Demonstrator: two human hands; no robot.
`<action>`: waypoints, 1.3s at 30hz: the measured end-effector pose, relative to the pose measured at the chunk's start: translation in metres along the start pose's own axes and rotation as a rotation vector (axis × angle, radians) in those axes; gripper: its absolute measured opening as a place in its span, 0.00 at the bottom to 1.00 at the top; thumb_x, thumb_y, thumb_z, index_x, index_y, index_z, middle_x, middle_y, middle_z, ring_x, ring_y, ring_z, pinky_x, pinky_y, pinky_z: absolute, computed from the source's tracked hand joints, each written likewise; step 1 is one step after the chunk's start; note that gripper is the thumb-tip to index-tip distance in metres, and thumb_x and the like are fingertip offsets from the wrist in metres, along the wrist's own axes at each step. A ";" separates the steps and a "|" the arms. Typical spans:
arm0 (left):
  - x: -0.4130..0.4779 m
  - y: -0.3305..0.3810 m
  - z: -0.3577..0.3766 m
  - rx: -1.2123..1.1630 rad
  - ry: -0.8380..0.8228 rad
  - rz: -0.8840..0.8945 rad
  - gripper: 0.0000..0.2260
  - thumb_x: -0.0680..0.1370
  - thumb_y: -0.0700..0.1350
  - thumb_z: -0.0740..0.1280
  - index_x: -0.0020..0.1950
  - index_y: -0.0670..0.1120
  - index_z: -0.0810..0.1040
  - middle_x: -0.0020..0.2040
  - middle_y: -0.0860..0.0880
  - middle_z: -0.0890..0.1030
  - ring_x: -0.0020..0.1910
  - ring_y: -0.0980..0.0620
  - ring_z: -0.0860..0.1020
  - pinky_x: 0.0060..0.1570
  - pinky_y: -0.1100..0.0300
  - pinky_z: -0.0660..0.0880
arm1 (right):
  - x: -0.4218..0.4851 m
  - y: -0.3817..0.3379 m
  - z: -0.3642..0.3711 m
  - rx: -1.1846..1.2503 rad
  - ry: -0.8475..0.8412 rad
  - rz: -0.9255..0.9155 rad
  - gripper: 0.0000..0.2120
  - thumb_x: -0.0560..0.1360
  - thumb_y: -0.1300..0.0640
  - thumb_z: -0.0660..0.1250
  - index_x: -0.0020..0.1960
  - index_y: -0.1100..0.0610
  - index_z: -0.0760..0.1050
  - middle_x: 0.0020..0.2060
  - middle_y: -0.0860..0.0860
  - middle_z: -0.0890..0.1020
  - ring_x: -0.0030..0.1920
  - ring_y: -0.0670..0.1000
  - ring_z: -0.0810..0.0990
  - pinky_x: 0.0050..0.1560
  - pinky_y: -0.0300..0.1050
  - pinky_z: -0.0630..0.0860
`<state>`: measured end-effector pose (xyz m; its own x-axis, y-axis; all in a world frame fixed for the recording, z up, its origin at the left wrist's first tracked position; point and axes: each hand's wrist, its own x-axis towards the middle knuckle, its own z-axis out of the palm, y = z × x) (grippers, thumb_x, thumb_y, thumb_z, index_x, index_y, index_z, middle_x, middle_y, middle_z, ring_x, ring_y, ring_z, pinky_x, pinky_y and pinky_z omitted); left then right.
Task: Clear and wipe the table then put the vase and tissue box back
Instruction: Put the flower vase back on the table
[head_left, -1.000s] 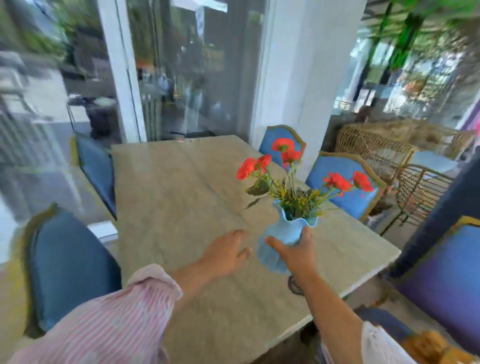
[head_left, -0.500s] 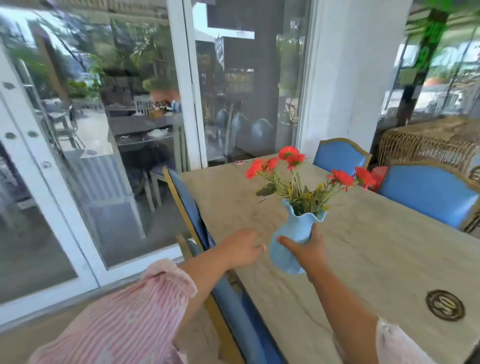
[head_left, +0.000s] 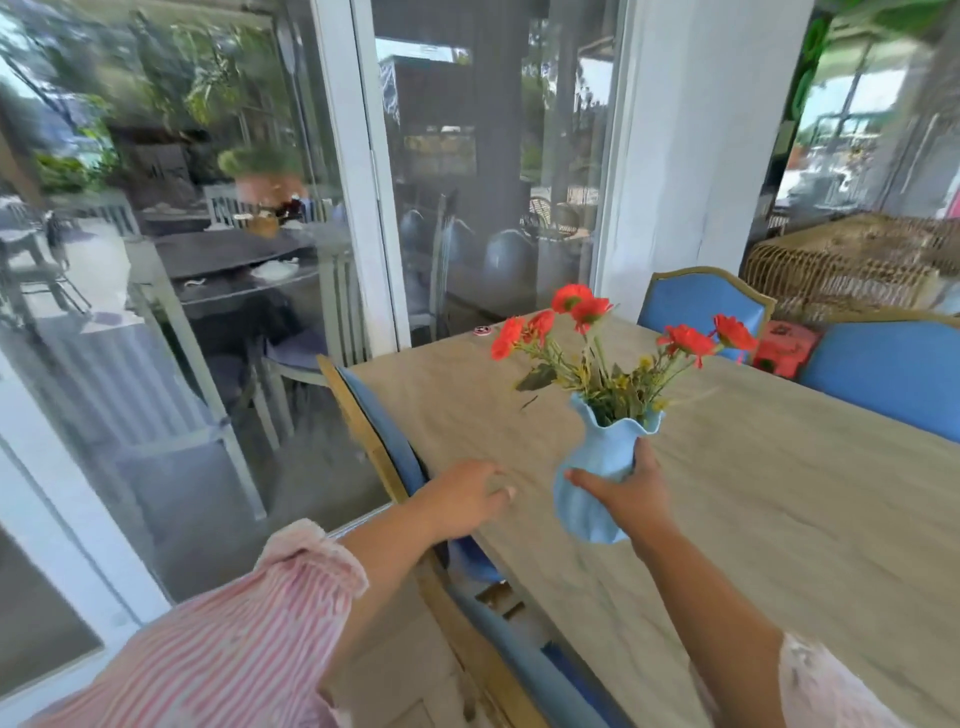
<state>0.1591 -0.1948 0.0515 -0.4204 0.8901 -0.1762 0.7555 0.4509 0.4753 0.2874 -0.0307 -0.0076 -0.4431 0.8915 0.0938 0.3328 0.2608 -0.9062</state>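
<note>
My right hand (head_left: 631, 496) grips a light blue ruffled vase (head_left: 597, 467) with red flowers (head_left: 576, 306), held in the air above the left part of the pale stone table (head_left: 753, 493). My left hand (head_left: 462, 496) hovers just left of the vase over the table's left edge, fingers loosely apart, holding nothing. No tissue box is in view.
Blue chairs with gold frames stand along the table's left edge (head_left: 395, 457) and at its far side (head_left: 701, 306) (head_left: 893, 374). A small round disc (head_left: 482, 329) lies at the table's far corner. Glass doors (head_left: 208, 260) run along the left. Wicker furniture (head_left: 852, 265) sits at the far right.
My view has swung left, so the table now sits to the right. The vase stays in my right hand, raised slightly. My left hand remains beside it.
</note>
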 end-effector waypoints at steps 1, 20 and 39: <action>0.011 -0.009 -0.009 0.017 -0.025 0.005 0.24 0.81 0.53 0.56 0.75 0.45 0.61 0.75 0.46 0.64 0.73 0.48 0.64 0.70 0.56 0.62 | 0.011 -0.003 0.011 -0.003 0.004 0.021 0.39 0.62 0.46 0.78 0.66 0.57 0.64 0.61 0.57 0.73 0.60 0.60 0.74 0.58 0.60 0.73; 0.262 -0.144 -0.096 0.251 -0.325 0.333 0.26 0.79 0.53 0.60 0.74 0.43 0.62 0.73 0.42 0.67 0.71 0.45 0.67 0.69 0.55 0.65 | 0.163 -0.033 0.170 0.037 0.276 0.326 0.26 0.62 0.52 0.80 0.36 0.48 0.59 0.34 0.45 0.64 0.36 0.46 0.67 0.31 0.38 0.62; 0.453 -0.157 0.014 0.501 -0.446 0.497 0.27 0.81 0.56 0.51 0.77 0.56 0.44 0.79 0.50 0.40 0.78 0.46 0.43 0.75 0.43 0.50 | 0.382 0.045 0.150 0.032 0.481 0.481 0.23 0.64 0.53 0.79 0.40 0.52 0.63 0.34 0.44 0.64 0.38 0.47 0.67 0.31 0.37 0.61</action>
<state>-0.1426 0.1390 -0.1153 0.1797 0.8888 -0.4216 0.9788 -0.1187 0.1669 0.0086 0.2658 -0.0743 0.1696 0.9730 -0.1563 0.3726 -0.2101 -0.9039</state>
